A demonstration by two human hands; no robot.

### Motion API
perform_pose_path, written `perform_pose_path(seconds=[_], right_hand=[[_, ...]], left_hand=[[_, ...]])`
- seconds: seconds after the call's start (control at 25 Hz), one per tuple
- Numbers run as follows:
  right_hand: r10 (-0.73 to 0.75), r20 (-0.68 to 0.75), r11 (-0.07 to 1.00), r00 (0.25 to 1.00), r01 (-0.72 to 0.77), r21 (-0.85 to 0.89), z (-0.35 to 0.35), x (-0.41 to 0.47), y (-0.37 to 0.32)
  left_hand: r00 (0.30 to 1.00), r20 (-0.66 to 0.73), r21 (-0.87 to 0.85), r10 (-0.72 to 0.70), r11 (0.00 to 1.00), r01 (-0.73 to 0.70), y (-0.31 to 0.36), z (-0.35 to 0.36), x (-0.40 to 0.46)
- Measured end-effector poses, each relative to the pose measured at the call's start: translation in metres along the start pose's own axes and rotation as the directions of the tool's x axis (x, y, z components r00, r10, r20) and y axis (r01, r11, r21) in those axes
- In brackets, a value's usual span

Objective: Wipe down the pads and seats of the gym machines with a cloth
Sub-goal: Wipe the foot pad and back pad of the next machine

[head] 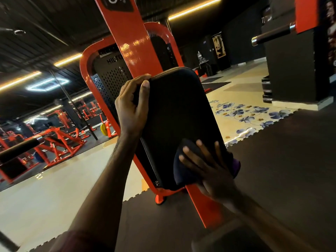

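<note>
Dim gym, orange machines. Left hand (131, 108) grips the black pad (179, 113) at its upper left edge; right hand (209, 166), fingers spread, presses a dark cloth (183, 170) on its lower edge — soft, limp cloth, firm pad.

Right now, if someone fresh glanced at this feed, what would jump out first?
The big black pad at centre frame, mounted on a glossy orange machine frame. The left hand grips the pad's upper left edge, while the right hand presses a dark cloth flat against its lower end with fingers spread. Behind, at far left, stand more orange machines under glowing ceiling light strips.
</note>
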State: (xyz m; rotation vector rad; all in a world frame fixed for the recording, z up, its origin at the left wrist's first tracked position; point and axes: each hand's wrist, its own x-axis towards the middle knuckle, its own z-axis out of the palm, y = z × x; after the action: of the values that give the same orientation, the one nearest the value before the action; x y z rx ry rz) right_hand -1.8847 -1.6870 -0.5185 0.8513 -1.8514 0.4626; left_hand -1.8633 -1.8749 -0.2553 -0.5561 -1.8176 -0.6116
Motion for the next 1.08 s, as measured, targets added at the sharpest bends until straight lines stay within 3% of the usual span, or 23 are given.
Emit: perform_pose_path(seconds=[0.12,0.24,0.36,0.44,0.56,0.6,0.76,0.8,0.88,1.0,1.04,1.08], right_hand=[[0.259,-0.120,0.964,0.959,-0.249,0.093,-0.006,0.061,-0.039],[0.147,-0.100,0.985,0.984,-0.136,0.110,0.009,0.057,-0.063],[0.034,-0.058,0.999,0.998,-0.034,0.006,0.017,-0.001,-0.030],[0.147,-0.078,0.989,0.986,-0.146,0.025,0.013,-0.004,-0.010],[0.460,-0.198,0.888,0.866,-0.443,0.123,0.002,0.055,-0.021],[0.492,-0.212,0.870,0.844,-0.470,0.147,0.001,0.070,-0.028],[0.205,-0.137,0.974,0.969,-0.189,0.121,0.016,0.021,-0.018],[0.223,-0.132,0.970,0.966,-0.206,0.129,0.018,0.003,-0.010],[0.415,-0.176,0.902,0.893,-0.379,0.206,0.015,0.003,0.000],[0.721,-0.261,0.686,0.642,-0.608,0.400,-0.002,0.071,-0.003],[0.729,-0.276,0.679,0.627,-0.608,0.412,-0.006,0.087,-0.003],[0.679,-0.299,0.731,0.671,-0.577,0.365,-0.005,0.088,-0.003]], left_hand=[[1.000,0.007,-0.015,0.009,1.000,-0.009,-0.002,0.000,0.001],[1.000,0.021,-0.014,0.014,1.000,-0.014,-0.004,-0.002,0.002],[1.000,0.019,-0.010,0.024,1.000,-0.024,-0.002,-0.002,0.001],[0.999,0.013,-0.003,0.030,1.000,-0.030,-0.001,-0.002,0.000],[0.999,0.016,-0.009,0.029,1.000,-0.029,-0.002,-0.002,0.000],[0.999,0.015,-0.003,0.031,1.000,-0.031,-0.002,-0.001,-0.001],[0.999,0.020,-0.015,0.033,0.999,-0.033,-0.002,-0.002,0.001],[0.999,0.015,-0.016,0.032,0.999,-0.032,-0.003,-0.002,0.001],[1.000,0.007,0.002,0.029,1.000,-0.029,-0.003,-0.002,0.000],[1.000,0.013,0.000,0.017,1.000,-0.017,-0.002,-0.001,-0.001],[1.000,0.011,0.000,0.015,1.000,-0.015,-0.002,-0.001,-0.001],[1.000,0.013,0.002,0.011,1.000,-0.011,-0.002,-0.001,-0.001]])
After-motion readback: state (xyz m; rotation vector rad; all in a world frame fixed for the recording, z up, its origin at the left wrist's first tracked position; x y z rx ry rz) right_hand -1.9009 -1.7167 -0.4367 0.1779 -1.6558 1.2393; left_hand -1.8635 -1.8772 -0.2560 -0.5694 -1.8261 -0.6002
